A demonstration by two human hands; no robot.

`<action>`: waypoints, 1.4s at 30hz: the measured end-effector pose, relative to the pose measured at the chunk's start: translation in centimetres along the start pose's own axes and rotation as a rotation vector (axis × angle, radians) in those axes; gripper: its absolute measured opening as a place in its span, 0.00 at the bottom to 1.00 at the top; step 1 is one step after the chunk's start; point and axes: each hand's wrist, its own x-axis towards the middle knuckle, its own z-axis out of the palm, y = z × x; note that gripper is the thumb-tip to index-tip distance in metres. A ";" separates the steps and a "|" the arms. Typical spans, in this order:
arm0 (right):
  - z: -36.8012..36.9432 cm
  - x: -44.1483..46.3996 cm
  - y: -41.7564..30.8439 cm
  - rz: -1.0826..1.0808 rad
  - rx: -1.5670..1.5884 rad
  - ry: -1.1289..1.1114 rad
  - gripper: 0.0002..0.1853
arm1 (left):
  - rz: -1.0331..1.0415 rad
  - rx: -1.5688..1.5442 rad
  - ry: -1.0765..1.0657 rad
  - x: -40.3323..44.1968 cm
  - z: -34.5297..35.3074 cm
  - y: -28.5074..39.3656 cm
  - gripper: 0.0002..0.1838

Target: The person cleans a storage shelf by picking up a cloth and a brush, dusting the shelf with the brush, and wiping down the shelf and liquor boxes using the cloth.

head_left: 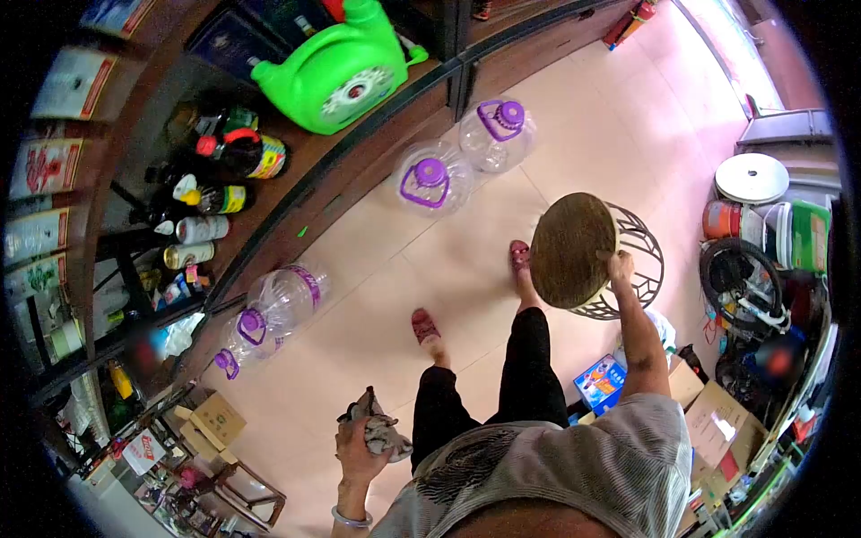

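My left hand point(357, 451) is closed around a crumpled grey cloth point(381, 429), held low to the left of my legs. My right hand point(618, 267) grips the right edge of a round wooden tabletop point(574, 249) with dark grain and a pale rim. The tabletop is tilted, its broad face turned toward the left. Just behind it, a black metal wire frame point(652, 240) with a round outline shows; whether the two touch I cannot tell. My feet in red slippers point(425, 328) stand on the tiles nearby.
Clear bottles with purple caps point(430, 173) stand along the cabinet, others at the left point(285, 296). A green plastic appliance point(345, 76) and sauce bottles point(215, 199) fill the shelf. Buckets point(798, 235), a black wheel point(741, 282) and cardboard boxes point(713, 421) crowd the right side.
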 end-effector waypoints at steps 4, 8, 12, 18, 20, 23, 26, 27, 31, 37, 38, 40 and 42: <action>0.0 12.7 -0.8 0.125 0.117 -0.033 0.23 | -0.119 0.037 -0.026 3.2 2.3 8.0 0.39; -0.7 20.1 -6.9 0.042 0.722 -0.027 0.19 | -0.101 -0.072 -0.132 7.4 5.0 15.1 0.37; 3.0 28.5 -9.3 0.085 1.068 -0.067 0.25 | -0.070 -0.047 -0.188 12.0 5.2 20.6 0.39; 11.8 35.6 -9.0 0.209 1.306 -0.165 0.34 | -0.111 0.031 -0.154 15.6 5.7 24.1 0.36; 14.3 36.7 -8.2 0.327 1.355 -0.214 0.25 | -0.122 0.085 -0.172 16.3 5.8 25.0 0.36; 13.9 36.6 -9.2 0.389 1.118 -0.288 0.31 | -0.195 -0.001 -0.222 16.5 6.1 25.2 0.37; 15.7 35.5 -8.3 0.342 0.889 -0.307 0.32 | -0.181 -0.020 -0.283 16.7 6.4 24.7 0.39; 17.4 35.1 -7.3 0.201 0.770 -0.371 0.30 | -0.175 -0.014 -0.301 16.8 6.5 24.4 0.38; 13.0 17.2 -21.5 -0.580 0.706 -0.140 0.09 | -0.048 -0.106 -0.235 17.1 6.5 22.0 0.36; 14.5 4.6 -34.1 -0.883 -0.350 -0.362 0.12 | 0.051 -0.168 -0.162 17.5 3.0 17.6 0.38; 17.2 4.9 -33.3 -0.846 -0.375 -0.293 0.12 | 0.048 -0.163 -0.148 17.1 2.4 16.4 0.39; 20.5 6.6 -31.6 -0.862 -0.477 -0.230 0.15 | 0.038 -0.155 -0.123 15.7 1.1 13.6 0.39; 18.5 6.6 -32.1 -0.846 -0.560 -0.196 0.09 | -0.027 -0.106 -0.107 14.0 -0.2 10.7 0.38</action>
